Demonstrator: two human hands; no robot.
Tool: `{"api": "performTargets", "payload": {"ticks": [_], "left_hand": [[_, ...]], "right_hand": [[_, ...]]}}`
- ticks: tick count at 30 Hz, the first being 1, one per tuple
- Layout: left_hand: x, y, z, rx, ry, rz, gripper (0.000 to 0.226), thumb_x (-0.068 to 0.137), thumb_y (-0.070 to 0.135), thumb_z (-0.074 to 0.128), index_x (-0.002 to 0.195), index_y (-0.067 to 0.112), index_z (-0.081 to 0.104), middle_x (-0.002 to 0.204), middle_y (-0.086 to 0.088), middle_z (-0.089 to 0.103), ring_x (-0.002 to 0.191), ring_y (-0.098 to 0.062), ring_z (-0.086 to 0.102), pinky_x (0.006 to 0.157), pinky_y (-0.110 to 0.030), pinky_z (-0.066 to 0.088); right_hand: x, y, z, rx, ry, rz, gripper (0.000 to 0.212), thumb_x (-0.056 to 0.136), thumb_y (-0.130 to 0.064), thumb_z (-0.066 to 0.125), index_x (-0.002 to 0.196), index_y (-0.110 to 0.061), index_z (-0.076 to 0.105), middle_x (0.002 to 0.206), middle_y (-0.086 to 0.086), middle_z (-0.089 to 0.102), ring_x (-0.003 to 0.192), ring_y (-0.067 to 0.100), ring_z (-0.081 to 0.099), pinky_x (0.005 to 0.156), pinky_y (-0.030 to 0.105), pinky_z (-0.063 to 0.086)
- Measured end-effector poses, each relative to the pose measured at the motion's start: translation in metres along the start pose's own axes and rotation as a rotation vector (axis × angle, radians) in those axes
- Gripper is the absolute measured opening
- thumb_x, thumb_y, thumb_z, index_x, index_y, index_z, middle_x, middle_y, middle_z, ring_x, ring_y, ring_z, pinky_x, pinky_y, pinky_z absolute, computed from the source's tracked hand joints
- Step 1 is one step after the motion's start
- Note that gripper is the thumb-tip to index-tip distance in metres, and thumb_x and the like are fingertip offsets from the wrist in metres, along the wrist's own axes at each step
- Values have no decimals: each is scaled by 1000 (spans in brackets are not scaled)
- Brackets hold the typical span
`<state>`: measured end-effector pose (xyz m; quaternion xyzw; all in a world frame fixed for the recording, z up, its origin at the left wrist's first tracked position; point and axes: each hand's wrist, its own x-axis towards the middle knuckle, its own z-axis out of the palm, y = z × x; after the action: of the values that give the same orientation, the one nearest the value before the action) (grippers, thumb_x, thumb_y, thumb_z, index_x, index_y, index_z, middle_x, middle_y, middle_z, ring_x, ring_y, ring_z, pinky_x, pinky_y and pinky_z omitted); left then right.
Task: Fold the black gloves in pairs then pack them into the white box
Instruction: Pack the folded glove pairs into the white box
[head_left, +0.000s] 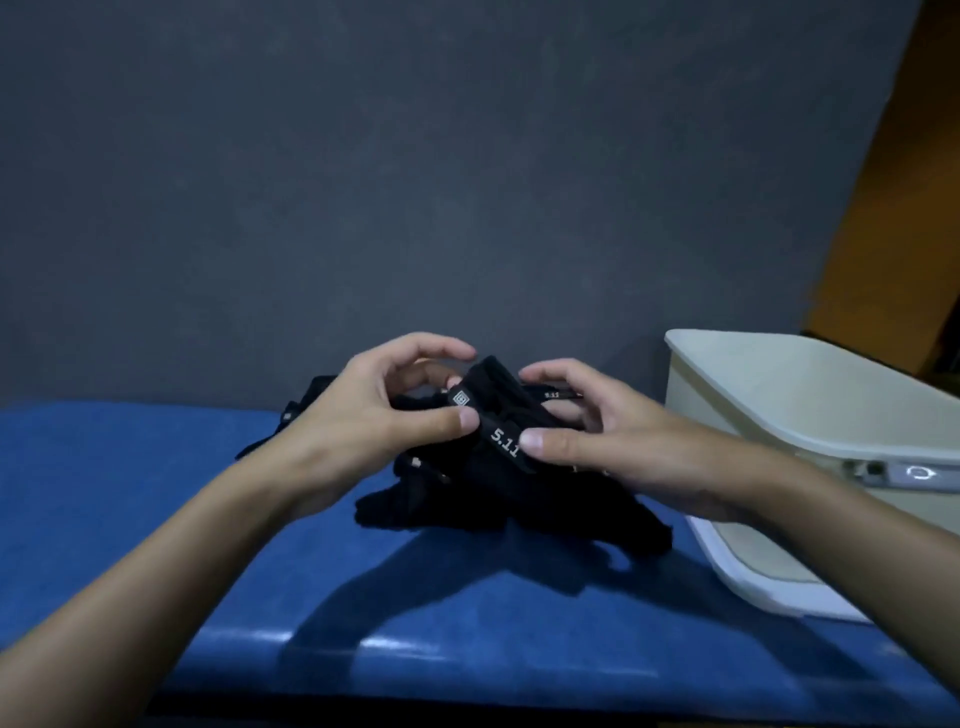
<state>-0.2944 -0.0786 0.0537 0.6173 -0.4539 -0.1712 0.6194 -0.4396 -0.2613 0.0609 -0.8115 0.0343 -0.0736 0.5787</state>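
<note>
Left hand: the left hand (363, 415) pinches the black fabric gloves (483, 483), thumb pressed just left of the white "5.11" wrist strap (505, 442).
Right hand: the right hand (597, 431) grips them too, with the thumb right of the strap and the fingers curled behind.
Gloves: mid-scene, bunched up, lower ends resting on the blue padded bench (156, 493).
Why: probably thumbs either side keep the pair lined up for folding.
Spares: more black gloves (306, 400) lie far-left.
Box: the white plastic box (753, 410) sits just right, handy for packing; inside not visible.
</note>
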Motion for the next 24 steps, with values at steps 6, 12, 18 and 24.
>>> {"api": "performTargets", "payload": {"ticks": [6, 12, 18, 24], "left_hand": [[59, 29, 22, 17, -136, 89, 51, 69, 18, 81, 117, 25, 66, 115, -14, 69, 97, -29, 71, 85, -35, 59], [119, 40, 62, 31, -185, 152, 45, 69, 18, 84, 111, 24, 69, 102, -7, 72, 90, -19, 69, 84, -33, 56], [173, 44, 106, 52, -234, 174, 38, 76, 12, 85, 110, 22, 69, 103, -10, 72, 88, -18, 70, 88, -40, 58], [214, 34, 145, 125, -263, 174, 40, 79, 19, 82, 115, 24, 64, 111, -4, 69, 94, -15, 70, 82, -28, 56]], "right_hand": [[-9, -22, -53, -129, 126, -45, 57, 75, -26, 76, 126, -25, 50, 118, 18, 64, 106, 34, 65, 90, 45, 51], [-21, -33, -98, -91, 232, -108, 52, 75, -21, 77, 123, -23, 56, 122, 10, 63, 107, 24, 68, 96, 37, 53], [-27, -29, -148, -112, 365, -71, 54, 71, -21, 78, 120, -24, 54, 112, 11, 71, 102, 23, 69, 82, 33, 51], [-33, -10, -190, -131, 494, -9, 58, 81, -11, 73, 126, -37, 48, 103, 14, 67, 86, 19, 70, 64, 26, 50]]}}
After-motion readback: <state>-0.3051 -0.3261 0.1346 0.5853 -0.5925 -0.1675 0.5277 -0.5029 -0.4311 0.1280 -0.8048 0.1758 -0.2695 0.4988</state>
